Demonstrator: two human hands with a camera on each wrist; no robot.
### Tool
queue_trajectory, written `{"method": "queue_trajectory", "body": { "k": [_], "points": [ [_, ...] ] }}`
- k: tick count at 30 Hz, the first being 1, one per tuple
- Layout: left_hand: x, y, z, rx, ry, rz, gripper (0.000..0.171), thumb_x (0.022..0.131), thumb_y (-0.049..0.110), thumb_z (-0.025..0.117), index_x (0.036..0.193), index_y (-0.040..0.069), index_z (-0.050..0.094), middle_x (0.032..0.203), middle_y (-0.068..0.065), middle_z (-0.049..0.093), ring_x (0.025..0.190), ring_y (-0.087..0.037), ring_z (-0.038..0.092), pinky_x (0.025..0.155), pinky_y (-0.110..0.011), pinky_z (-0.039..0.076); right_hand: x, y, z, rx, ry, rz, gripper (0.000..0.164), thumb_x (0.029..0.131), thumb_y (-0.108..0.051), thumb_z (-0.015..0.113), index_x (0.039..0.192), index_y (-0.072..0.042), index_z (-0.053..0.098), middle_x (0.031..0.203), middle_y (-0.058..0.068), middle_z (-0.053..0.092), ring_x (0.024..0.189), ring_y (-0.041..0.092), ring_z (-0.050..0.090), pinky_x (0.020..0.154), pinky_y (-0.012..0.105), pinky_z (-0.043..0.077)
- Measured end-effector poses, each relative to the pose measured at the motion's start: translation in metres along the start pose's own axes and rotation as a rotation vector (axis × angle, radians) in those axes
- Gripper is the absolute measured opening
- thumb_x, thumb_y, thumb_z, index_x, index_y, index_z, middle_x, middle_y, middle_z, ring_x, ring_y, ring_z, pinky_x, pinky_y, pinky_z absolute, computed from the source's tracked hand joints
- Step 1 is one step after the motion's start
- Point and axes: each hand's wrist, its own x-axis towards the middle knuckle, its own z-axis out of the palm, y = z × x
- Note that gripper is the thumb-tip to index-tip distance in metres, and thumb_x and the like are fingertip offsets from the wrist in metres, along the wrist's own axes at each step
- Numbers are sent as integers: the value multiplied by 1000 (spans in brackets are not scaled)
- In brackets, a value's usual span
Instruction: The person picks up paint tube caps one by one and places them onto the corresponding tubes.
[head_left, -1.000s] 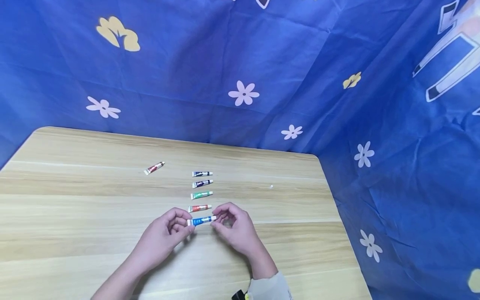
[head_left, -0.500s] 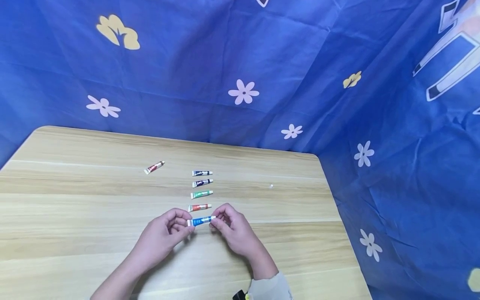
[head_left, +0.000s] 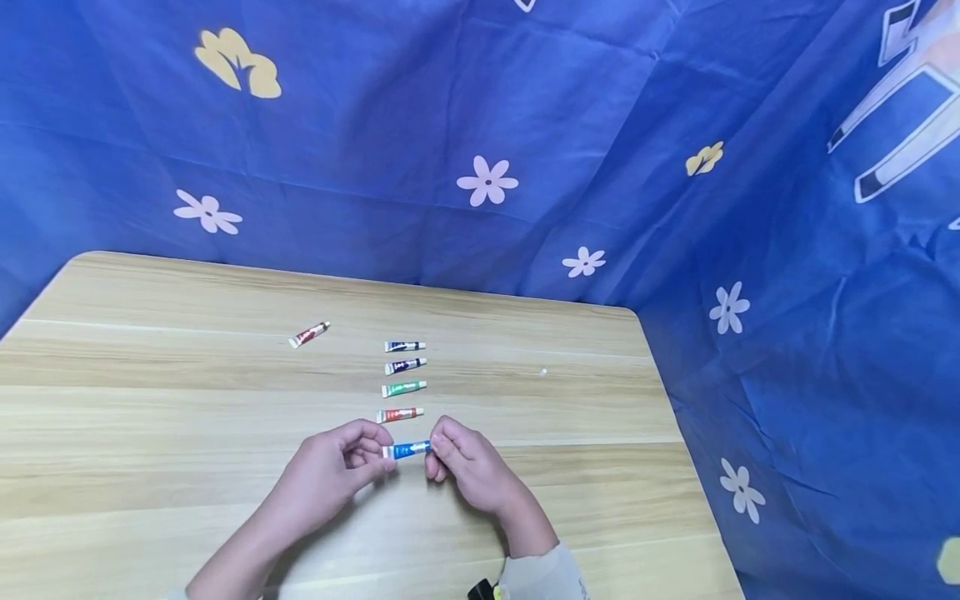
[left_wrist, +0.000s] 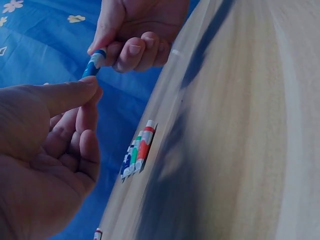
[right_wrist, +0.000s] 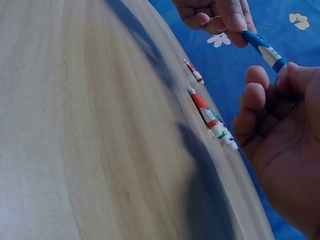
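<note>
Between the two hands is a small blue paint tube [head_left: 409, 450], lifted above the table. My left hand [head_left: 327, 475] pinches its flat white tail end between thumb and index finger. At the other end, my right hand [head_left: 474, 465] pinches the cap, which its thumb and fingertips hide. Both wrist views show the tube [left_wrist: 94, 62] [right_wrist: 265, 51] stretched between the thumbs. Just beyond the hands an orange-red paint tube [head_left: 400, 414] lies on the table. Behind it, roughly parallel, lie a green tube [head_left: 403, 388], a purple tube [head_left: 406, 366] and a dark blue tube [head_left: 405, 346].
A dark red paint tube [head_left: 309, 334] lies slanted on the left, apart from the row. On the right sits a tiny white piece [head_left: 543, 372], too small to identify. The wooden table [head_left: 187, 417] ends at a blue patterned cloth [head_left: 360, 167] behind and to the right.
The right hand has turned, its fingers now wrapped further over the cap. The blue tube and both hands have shifted slightly right and nearer. The tubes on the table stay put.
</note>
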Motion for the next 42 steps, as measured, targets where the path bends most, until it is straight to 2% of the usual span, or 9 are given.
{"method": "queue_trajectory", "body": {
  "k": [4, 9, 11, 14, 18, 22, 28, 35, 42],
  "points": [
    [0, -1, 4, 68, 43, 82, 25, 87, 14, 90, 104, 19, 73, 87, 11, 75, 77, 4, 67, 75, -21, 59, 0, 1, 2, -15, 21, 0, 33, 119, -26, 41, 98, -5, 58, 86, 21, 70, 73, 1, 59, 74, 23, 57],
    [2, 0, 8, 295, 126, 193, 24, 89, 16, 89, 107, 22, 75, 83, 13, 73, 76, 0, 63, 74, -31, 57, 2, 0, 5, -59, 62, 17, 31, 118, -31, 44, 99, -10, 58, 87, 16, 70, 75, 2, 58, 75, 19, 55],
    [3, 1, 9, 385, 159, 226, 23, 89, 18, 90, 107, 24, 76, 88, 10, 75, 80, -5, 67, 77, -36, 59, 3, 0, 6, -80, 82, 20, 31, 117, -32, 46, 98, -11, 59, 87, 15, 70, 75, 3, 57, 75, 19, 54],
    [3, 0, 10, 434, 184, 242, 23, 87, 19, 91, 105, 23, 78, 100, 6, 74, 79, -7, 63, 71, -33, 56, 3, 0, 7, -111, 101, 32, 31, 117, -33, 49, 98, -11, 61, 86, 14, 70, 74, 2, 55, 74, 19, 51],
    [5, 0, 11, 448, 194, 217, 23, 85, 19, 92, 104, 22, 80, 103, 6, 69, 75, -4, 54, 64, -25, 46, 4, 2, 4, -147, 109, 61, 34, 116, -37, 51, 100, -10, 66, 88, 12, 71, 75, 0, 54, 76, 20, 49],
    [6, 0, 12, 471, 178, 183, 21, 86, 19, 91, 103, 22, 79, 99, 6, 69, 76, -5, 55, 67, -27, 49, 1, 7, -3, -168, 139, 91, 35, 116, -39, 50, 106, -12, 70, 90, 9, 72, 77, 1, 57, 79, 22, 52],
    [7, -2, 15, 499, 134, 136, 19, 88, 18, 89, 103, 21, 78, 96, 4, 67, 72, -8, 51, 65, -27, 45, -4, 21, -20, -181, 254, 125, 27, 114, -36, 55, 117, -15, 71, 91, 2, 70, 80, 4, 59, 81, 23, 54],
    [9, -11, 15, 521, 91, 100, 19, 88, 17, 88, 103, 19, 76, 86, 5, 57, 70, -11, 47, 61, -29, 40, -5, 35, -45, -172, 412, 141, 17, 112, -25, 61, 120, -12, 69, 94, 3, 68, 81, 7, 58, 76, 21, 51],
    [12, -17, 17, 524, 68, 86, 19, 87, 15, 89, 102, 18, 77, 85, 4, 58, 70, -12, 47, 62, -29, 40, -6, 42, -72, -139, 479, 174, 23, 108, -20, 66, 128, -7, 65, 100, 2, 67, 86, 10, 59, 77, 20, 51]
  ]
}}
